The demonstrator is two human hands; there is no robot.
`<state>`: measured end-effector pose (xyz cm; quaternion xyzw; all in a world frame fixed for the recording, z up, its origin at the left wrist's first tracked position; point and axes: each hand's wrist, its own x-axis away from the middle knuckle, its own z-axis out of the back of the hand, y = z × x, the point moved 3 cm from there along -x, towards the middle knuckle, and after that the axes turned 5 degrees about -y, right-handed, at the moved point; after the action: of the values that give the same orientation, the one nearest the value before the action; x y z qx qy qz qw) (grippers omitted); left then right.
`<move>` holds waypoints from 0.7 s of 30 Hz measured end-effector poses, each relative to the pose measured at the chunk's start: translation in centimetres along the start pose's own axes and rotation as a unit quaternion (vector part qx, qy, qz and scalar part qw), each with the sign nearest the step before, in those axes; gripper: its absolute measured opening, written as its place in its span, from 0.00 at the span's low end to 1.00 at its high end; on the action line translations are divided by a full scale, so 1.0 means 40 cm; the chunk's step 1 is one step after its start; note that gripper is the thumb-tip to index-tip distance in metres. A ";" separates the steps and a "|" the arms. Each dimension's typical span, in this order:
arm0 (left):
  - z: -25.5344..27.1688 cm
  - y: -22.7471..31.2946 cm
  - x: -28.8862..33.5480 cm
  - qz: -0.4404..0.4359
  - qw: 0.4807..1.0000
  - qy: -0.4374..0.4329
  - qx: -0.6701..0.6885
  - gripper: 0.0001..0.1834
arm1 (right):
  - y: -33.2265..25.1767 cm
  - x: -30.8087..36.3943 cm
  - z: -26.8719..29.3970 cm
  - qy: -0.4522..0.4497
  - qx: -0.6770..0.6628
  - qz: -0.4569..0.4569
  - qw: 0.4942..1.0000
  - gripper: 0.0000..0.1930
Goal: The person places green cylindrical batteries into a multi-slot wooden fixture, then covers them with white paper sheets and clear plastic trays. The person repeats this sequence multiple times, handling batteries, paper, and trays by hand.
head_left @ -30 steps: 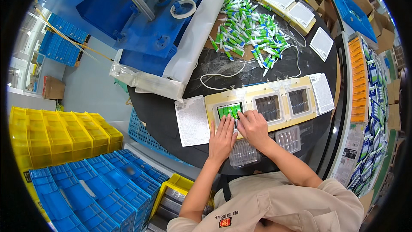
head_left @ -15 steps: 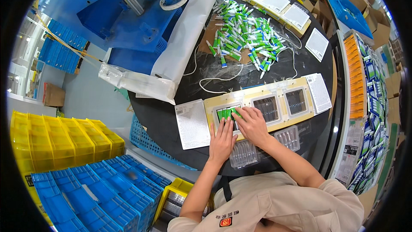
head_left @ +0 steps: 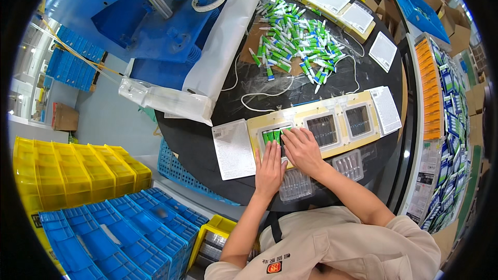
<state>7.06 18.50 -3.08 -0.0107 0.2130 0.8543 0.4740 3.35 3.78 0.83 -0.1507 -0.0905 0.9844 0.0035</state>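
Green-and-white tubes [head_left: 271,136] lie side by side in the left pocket of the yellow fixture [head_left: 298,117], along the table's [head_left: 199,142] near edge. Left hand [head_left: 269,171]: flat, fingers straight, tips on the tubes' near ends, not gripping. Right hand [head_left: 302,150]: fingers half bent over the same pocket's right side, tips at the tubes; can't tell if it has one pinched. Middle pocket [head_left: 321,130]: clear ribbed insert, dark slots, no tubes visible. Right pocket [head_left: 358,120]: same look. White printed cards at both ends, left card [head_left: 233,150] and right card [head_left: 385,110]. Two clear ribbed trays between fixture and near edge: left tray [head_left: 295,185] by the hands, right tray [head_left: 348,166] further along. Loose tube pile [head_left: 295,41] toward the table's far edge, partly on brown sheet [head_left: 249,52]. Second fixture [head_left: 364,35] at the far right edge, cards over its pockets. Off the table's near left: small yellow crate [head_left: 222,223] holding clear trays, beside stacked blue crates [head_left: 104,233]; yellow crates [head_left: 78,171] behind those.
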 end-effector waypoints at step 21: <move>-0.009 -0.005 0.005 -0.003 1.000 0.014 0.017 0.33 | -0.008 -0.023 -0.016 0.046 -0.037 -0.034 0.998 0.13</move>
<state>7.04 18.61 -3.52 -0.0152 0.2344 0.8488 0.4737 4.43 4.17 0.56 -0.1927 -0.1321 0.9717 0.0359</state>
